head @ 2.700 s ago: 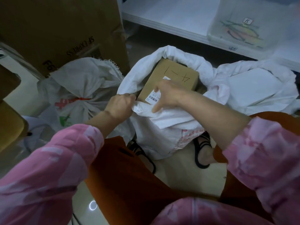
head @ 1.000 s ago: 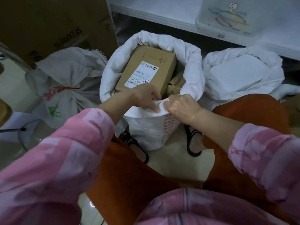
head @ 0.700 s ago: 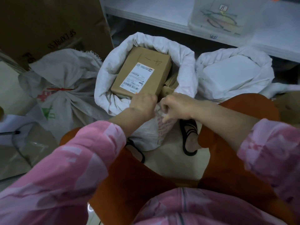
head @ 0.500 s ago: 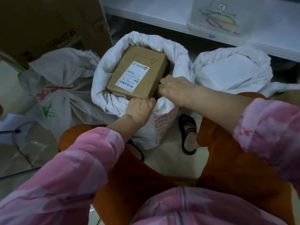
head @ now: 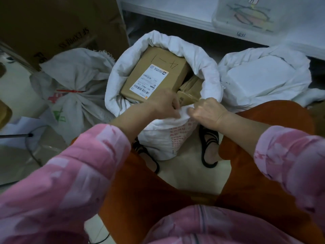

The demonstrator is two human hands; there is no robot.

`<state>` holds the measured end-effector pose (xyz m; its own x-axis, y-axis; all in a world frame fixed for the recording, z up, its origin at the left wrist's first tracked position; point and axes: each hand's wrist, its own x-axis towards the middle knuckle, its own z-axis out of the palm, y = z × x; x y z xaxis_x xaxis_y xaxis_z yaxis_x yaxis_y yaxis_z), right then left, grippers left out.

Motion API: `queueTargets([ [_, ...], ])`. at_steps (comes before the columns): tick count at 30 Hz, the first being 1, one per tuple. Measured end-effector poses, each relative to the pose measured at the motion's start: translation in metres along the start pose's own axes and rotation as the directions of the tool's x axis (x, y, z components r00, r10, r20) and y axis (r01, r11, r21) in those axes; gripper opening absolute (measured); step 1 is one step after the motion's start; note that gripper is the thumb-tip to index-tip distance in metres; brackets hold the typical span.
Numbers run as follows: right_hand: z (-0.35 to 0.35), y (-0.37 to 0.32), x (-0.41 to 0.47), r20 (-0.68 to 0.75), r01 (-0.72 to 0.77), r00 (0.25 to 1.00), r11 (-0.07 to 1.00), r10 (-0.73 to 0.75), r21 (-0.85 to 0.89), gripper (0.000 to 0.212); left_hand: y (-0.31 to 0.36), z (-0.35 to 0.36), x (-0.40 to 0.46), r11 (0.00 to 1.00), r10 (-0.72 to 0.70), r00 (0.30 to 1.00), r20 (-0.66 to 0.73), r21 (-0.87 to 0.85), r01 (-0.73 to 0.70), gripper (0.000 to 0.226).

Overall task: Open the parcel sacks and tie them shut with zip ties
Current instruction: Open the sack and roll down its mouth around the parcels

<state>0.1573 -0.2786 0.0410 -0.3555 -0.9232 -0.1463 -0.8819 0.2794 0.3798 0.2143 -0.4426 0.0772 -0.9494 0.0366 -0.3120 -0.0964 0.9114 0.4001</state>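
**Both hands hold the near rim of the open sack**

The sack [head: 165, 138] stands on the floor between the feet, mouth wide open. The left hand [head: 162, 104] and right hand [head: 207, 110] each pinch its near rim, close together, likely to pull the cloth up. A box [head: 154, 74] fills the mouth. Tied sack [head: 75, 81] sits left, another sack [head: 263, 78] right, so side room is tight.

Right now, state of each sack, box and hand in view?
Middle sack: open, rim rolled down.
Labelled box: inside middle sack, label up.
Left sack: tied shut, red tie round neck.
Right sack: untied.
Left hand: holds middle sack's near rim.
Right hand: holds same rim.
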Motion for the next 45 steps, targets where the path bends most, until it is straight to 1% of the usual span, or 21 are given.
queueTargets([
  [2, 0.005, -0.004, 0.001, -0.12, 0.004, 0.993, 0.999, 0.002, 0.049, 0.022, 0.002, -0.005, 0.014, 0.995, -0.036, 0.999, 0.02, -0.09, 0.038, 0.012],
  [4, 0.006, -0.005, 0.0, -0.259, 0.031, 0.966, 0.995, -0.005, 0.093, 0.011, 0.004, 0.001, 0.023, 0.993, -0.082, 0.986, 0.146, -0.07, 0.093, 0.021],
  [5, 0.006, -0.005, -0.002, -0.264, 0.036, 0.965, 0.989, 0.003, 0.142, 0.012, 0.004, 0.008, 0.026, 0.989, -0.116, 0.974, 0.196, -0.072, 0.132, 0.025],
  [8, -0.002, -0.006, -0.008, -0.126, -0.029, 0.991, 0.992, 0.044, 0.126, 0.022, 0.008, 0.023, 0.034, 0.984, -0.169, 0.961, 0.221, -0.024, 0.178, 0.032],
  [10, -0.017, -0.007, -0.008, 0.133, -0.119, 0.987, 0.962, 0.087, 0.248, 0.021, 0.014, 0.03, 0.036, 0.98, -0.187, 0.969, 0.159, 0.106, 0.171, 0.024],
  [12, -0.035, -0.001, 0.001, 0.33, -0.266, 0.936, 0.855, 0.119, 0.445, 0.009, 0.018, 0.038, 0.034, 0.948, -0.209, 0.978, 0.027, 0.251, 0.195, 0.028],
  [15, -0.048, 0.022, 0.016, 0.493, -0.552, 0.822, 0.611, 0.285, 0.567, 0.033, 0.018, 0.054, 0.029, 0.89, -0.196, 0.975, -0.107, 0.397, 0.223, 0.025],
  [17, -0.039, 0.035, 0.021, 0.496, -0.688, 0.726, 0.496, 0.477, 0.53, 0.045, 0.018, 0.061, 0.025, 0.864, -0.192, 0.97, -0.149, 0.444, 0.239, 0.019],
  [21, -0.011, 0.033, 0.02, 0.423, -0.753, 0.597, 0.295, 0.681, 0.588, 0.051, 0.022, 0.065, 0.017, 0.854, -0.169, 0.969, -0.18, 0.465, 0.235, 0.014],
  [25, -0.002, 0.027, 0.021, 0.524, -0.794, 0.476, 0.09, 0.706, 0.601, 0.064, 0.023, 0.069, 0.015, 0.856, -0.152, 0.967, -0.204, 0.461, 0.232, 0.017],
  [26, -0.003, 0.024, 0.025, 0.549, -0.802, 0.469, 0.075, 0.691, 0.592, 0.063, 0.024, 0.069, 0.016, 0.859, -0.154, 0.965, -0.213, 0.453, 0.237, 0.017],
  [28, -0.002, 0.019, 0.031, 0.541, -0.816, 0.466, 0.103, 0.7, 0.569, 0.043, 0.026, 0.067, 0.018, 0.872, -0.158, 0.962, -0.224, 0.425, 0.242, 0.019],
  [30, 0.0, 0.017, 0.031, 0.495, -0.798, 0.461, 0.101, 0.736, 0.594, 0.025, 0.024, 0.066, 0.017, 0.884, -0.154, 0.96, -0.233, 0.402, 0.239, 0.019],
  [31, 0.005, 0.019, 0.028, 0.502, -0.776, 0.429, 0.022, 0.751, 0.63, 0.024, 0.022, 0.066, 0.016, 0.889, -0.153, 0.959, -0.237, 0.392, 0.238, 0.018],
  [33, 0.016, 0.028, 0.025, 0.595, -0.692, 0.344, -0.231, 0.726, 0.683, 0.027, 0.018, 0.067, 0.014, 0.893, -0.156, 0.953, -0.258, 0.376, 0.248, 0.017],
  [34, 0.019, 0.03, 0.022, 0.672, -0.641, 0.344, -0.359, 0.656, 0.679, 0.026, 0.015, 0.068, 0.014, 0.894, -0.158, 0.949, -0.272, 0.37, 0.254, 0.017],
  [36, 0.028, 0.032, 0.018, 0.787, -0.483, 0.413, -0.623, 0.458, 0.616, 0.023, 0.009, 0.067, 0.013, 0.898, -0.157, 0.94, -0.303, 0.353, 0.264, 0.018],
  [38, 0.031, 0.03, 0.012, 0.81, -0.124, 0.493, -0.896, 0.317, 0.425, 0.026, 0.002, 0.064, 0.012, 0.897, -0.156, 0.927, -0.342, 0.345, 0.278, 0.022],
  [39, 0.032, 0.029, 0.009, 0.825, -0.008, 0.5, -0.951, 0.265, 0.31, 0.024, -0.001, 0.064, 0.01, 0.892, -0.161, 0.923, -0.35, 0.348, 0.288, 0.025],
  [42, 0.034, 0.023, 0.005, 0.823, 0.023, 0.539, -0.98, 0.178, 0.197, 0.02, -0.004, 0.066, 0.007, 0.894, -0.24, 0.937, -0.253, 0.318, 0.315, 0.031],
  [45, 0.034, 0.022, 0.001, 0.806, -0.029, 0.561, -0.969, 0.189, 0.247, 0.017, 0.002, 0.044, 0.012, 0.938, -0.327, 0.939, 0.106, 0.161, 0.308, 0.052],
])
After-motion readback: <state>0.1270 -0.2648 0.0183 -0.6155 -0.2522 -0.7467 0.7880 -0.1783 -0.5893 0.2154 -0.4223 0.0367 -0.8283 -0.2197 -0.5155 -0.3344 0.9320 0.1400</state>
